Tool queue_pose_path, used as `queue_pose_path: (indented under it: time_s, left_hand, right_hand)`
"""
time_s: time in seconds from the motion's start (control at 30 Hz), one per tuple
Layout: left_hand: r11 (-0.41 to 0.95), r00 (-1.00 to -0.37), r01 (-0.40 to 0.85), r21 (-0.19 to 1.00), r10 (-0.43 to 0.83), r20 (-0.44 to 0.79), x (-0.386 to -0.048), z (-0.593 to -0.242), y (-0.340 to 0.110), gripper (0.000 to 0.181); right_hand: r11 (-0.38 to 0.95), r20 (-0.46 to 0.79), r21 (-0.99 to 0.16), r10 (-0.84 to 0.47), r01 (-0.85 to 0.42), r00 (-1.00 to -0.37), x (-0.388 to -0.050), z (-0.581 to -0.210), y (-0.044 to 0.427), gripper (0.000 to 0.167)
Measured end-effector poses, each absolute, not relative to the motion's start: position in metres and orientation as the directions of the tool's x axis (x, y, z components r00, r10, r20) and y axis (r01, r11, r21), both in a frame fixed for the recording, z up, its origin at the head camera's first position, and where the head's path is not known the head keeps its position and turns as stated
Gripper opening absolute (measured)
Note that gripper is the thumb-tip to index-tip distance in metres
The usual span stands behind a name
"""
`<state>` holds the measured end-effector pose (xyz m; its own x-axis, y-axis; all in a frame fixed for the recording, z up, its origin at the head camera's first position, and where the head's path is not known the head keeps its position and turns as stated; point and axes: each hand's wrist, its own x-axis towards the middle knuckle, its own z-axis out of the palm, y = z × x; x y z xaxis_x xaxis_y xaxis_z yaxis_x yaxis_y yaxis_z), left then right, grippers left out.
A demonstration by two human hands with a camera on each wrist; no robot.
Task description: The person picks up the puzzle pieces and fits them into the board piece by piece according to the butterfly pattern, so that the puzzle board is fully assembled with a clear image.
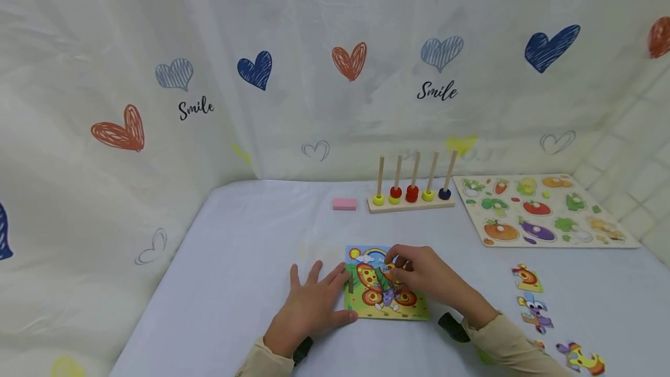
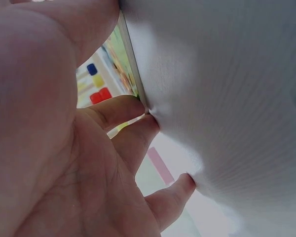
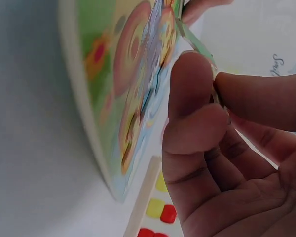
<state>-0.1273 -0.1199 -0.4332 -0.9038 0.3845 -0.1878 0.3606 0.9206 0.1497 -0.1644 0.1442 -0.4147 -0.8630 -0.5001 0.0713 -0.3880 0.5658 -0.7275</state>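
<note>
A butterfly picture puzzle point(image 1: 384, 315) lies flat on the white table in the head view, with sun and rainbow along its far side. My left hand point(image 1: 313, 304) rests at its left edge, fingers spread; the left wrist view shows fingertips point(image 2: 150, 121) against the board's edge and the tabletop. Over the puzzle's upper right part, my right hand point(image 1: 426, 275) pinches a thin puzzle piece point(image 3: 196, 43) between thumb and fingers. That piece is tilted up from the board in the right wrist view, and the fingers hide much of its picture.
Loose puzzle pieces point(image 1: 535, 312) lie to the right, some partly behind the right sleeve point(image 1: 510, 345). Farther back stand a peg-and-bead counting stand point(image 1: 412, 205) and a pink block point(image 1: 344, 204). A vegetable puzzle board point(image 1: 555, 243) lies at the back right, before a heart-printed curtain point(image 1: 293, 121).
</note>
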Motion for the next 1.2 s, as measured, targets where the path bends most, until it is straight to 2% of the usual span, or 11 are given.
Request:
queue_pose_path:
  time_s: [0.47, 1.2]
  left_hand:
    - [0.920, -0.902, 0.379, 0.103, 0.392, -0.180, -0.126, -0.432, -0.121, 0.081]
    - [0.918, -0.901, 0.383, 0.104, 0.396, -0.177, -0.126, -0.429, -0.121, 0.081]
  right_hand:
    - [0.532, 0.090, -0.739, -0.529, -0.413, -0.844, -0.165, -0.417, 0.110, 0.014]
    - [0.632, 0.005, -0.715, -0.424, -0.300, -0.906, -0.170, -0.425, 0.091, 0.011]
